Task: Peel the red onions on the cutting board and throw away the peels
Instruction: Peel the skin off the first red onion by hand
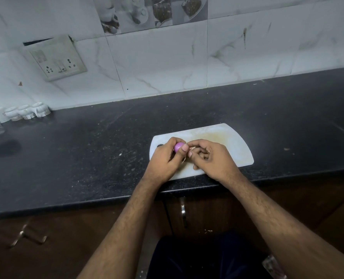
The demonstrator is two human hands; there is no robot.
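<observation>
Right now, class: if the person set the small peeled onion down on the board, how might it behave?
The onion looks round, so it may roll on the flat cutting board. Its glossy surface suggests it could be slippery. The left hand encloses it easily, so it is probably light.

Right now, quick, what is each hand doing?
Left hand: closed around the onion.
Right hand: fingers curled, pinching what looks like a bit of peel beside the onion, above the board.

This is a home kitchen: a long black speckled stone countertop (86, 158) runs below white marble-pattern wall tiles (157, 63), with brown wooden cabinets (207, 214) underneath.
</observation>
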